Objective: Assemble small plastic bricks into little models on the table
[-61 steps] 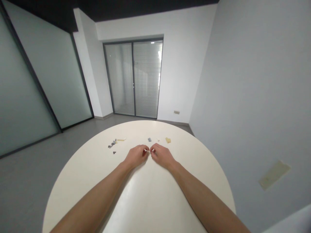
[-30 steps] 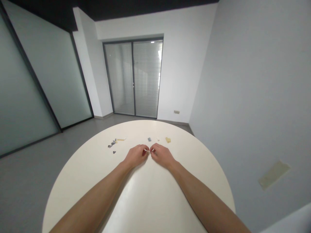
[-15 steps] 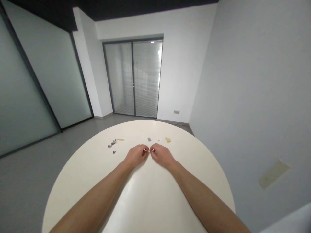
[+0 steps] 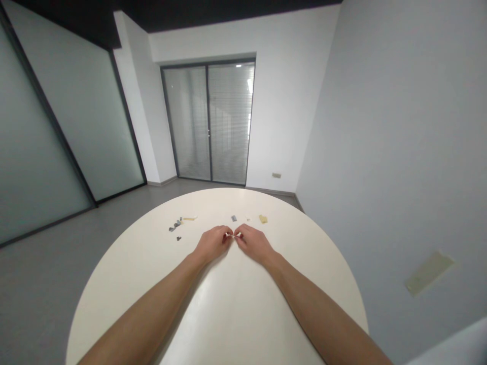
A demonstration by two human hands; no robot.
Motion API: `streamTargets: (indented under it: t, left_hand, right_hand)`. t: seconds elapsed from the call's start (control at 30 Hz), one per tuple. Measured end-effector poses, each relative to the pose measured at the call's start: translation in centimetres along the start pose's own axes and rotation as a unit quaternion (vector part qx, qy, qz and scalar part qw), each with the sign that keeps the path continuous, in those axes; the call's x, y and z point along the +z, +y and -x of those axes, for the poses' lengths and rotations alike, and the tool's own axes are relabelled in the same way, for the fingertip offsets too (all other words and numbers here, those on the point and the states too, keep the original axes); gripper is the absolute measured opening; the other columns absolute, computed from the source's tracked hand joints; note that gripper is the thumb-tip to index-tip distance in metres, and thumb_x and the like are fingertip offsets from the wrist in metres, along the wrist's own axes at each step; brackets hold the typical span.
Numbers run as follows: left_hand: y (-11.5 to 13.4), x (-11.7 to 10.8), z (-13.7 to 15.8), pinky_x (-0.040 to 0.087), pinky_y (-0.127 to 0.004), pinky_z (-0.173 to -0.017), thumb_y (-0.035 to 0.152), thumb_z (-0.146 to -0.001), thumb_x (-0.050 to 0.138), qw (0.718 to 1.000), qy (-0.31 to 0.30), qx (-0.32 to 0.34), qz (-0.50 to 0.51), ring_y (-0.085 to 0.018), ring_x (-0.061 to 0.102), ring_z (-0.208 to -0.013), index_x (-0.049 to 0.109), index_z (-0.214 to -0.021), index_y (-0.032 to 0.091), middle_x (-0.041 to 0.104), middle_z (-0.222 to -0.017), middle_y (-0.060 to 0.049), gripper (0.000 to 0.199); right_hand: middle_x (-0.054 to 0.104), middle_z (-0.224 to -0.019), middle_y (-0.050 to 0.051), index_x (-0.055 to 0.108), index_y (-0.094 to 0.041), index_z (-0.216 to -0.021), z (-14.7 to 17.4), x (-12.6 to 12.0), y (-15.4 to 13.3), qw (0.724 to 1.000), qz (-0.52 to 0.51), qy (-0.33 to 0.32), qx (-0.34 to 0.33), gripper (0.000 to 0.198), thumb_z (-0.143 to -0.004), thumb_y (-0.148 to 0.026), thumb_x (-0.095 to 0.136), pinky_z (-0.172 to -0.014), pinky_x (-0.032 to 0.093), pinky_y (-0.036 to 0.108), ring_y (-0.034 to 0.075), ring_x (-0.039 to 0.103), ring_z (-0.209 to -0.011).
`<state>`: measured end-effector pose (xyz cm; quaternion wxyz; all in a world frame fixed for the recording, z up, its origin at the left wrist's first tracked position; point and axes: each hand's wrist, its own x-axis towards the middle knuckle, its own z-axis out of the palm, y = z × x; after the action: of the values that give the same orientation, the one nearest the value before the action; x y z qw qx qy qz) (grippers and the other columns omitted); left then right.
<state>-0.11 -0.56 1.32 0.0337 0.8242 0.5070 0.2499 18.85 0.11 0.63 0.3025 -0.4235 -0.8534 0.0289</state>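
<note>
My left hand (image 4: 214, 242) and my right hand (image 4: 251, 242) meet fingertip to fingertip over the middle of the white round table (image 4: 236, 314). Both are closed in a pinch. A tiny pale piece shows between the fingertips, too small to name. Just beyond the hands lie a small grey piece (image 4: 234, 218), a tiny whitish bit (image 4: 248, 219) and a flat yellow piece (image 4: 263, 219). Left of my left hand is a small dark grey piece (image 4: 178, 238).
Further left on the table sits a loose group of small grey pieces (image 4: 175, 225), beside a thin yellow strip (image 4: 189, 219). Past the far table edge are a glazed door with blinds (image 4: 228, 126) and a white wall. Frosted glass panels (image 4: 87, 116) stand at the left.
Both hands have shifted very slightly, fingertips still together. The pieces on the table have not moved.
</note>
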Motion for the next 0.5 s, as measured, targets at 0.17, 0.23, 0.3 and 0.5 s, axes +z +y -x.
streamTargets:
  t: [0.17,0.23,0.3,0.5]
  left_hand:
    - [-0.01,0.00,0.01,0.043,-0.025,-0.072,0.026,-0.089,0.049,1.000,-0.003,-0.006,0.002,-0.016,0.063,-0.087,0.066,-0.100,0.026,0.070,-0.098,-0.001,0.021]
    - [0.03,0.00,-0.01,0.044,-0.025,-0.073,0.026,-0.089,0.049,1.000,-0.005,-0.008,0.001,-0.016,0.063,-0.087,0.067,-0.101,0.025,0.070,-0.098,-0.002,0.022]
    - [0.06,0.01,-0.03,0.044,-0.025,-0.073,0.025,-0.089,0.048,1.000,-0.006,-0.009,0.000,-0.016,0.063,-0.088,0.067,-0.101,0.025,0.070,-0.099,-0.002,0.022]
    - [0.11,-0.01,-0.01,0.044,-0.024,-0.072,0.022,-0.088,0.049,1.000,-0.005,-0.011,-0.001,-0.016,0.064,-0.087,0.066,-0.102,0.026,0.070,-0.101,-0.001,0.023]
  right_hand:
    - [0.064,-0.100,0.002,0.060,-0.023,-0.099,-0.03,0.01,0.06,1.000,0.003,0.003,0.003,0.011,-0.091,-0.020,0.053,-0.076,0.041,0.025,0.013,0.059,-0.085]
    - [0.065,-0.100,0.002,0.060,-0.023,-0.100,-0.04,0.04,0.07,1.000,0.005,0.003,0.006,0.011,-0.092,-0.021,0.052,-0.076,0.041,0.025,0.014,0.059,-0.086]
    - [0.065,-0.100,0.002,0.059,-0.023,-0.101,-0.05,0.08,0.08,1.000,0.009,0.002,0.011,0.012,-0.092,-0.022,0.053,-0.075,0.041,0.025,0.014,0.060,-0.087]
    - [0.065,-0.102,0.002,0.059,-0.023,-0.103,-0.07,0.15,0.04,1.000,0.009,0.006,0.018,0.013,-0.092,-0.022,0.053,-0.076,0.041,0.025,0.014,0.060,-0.088]
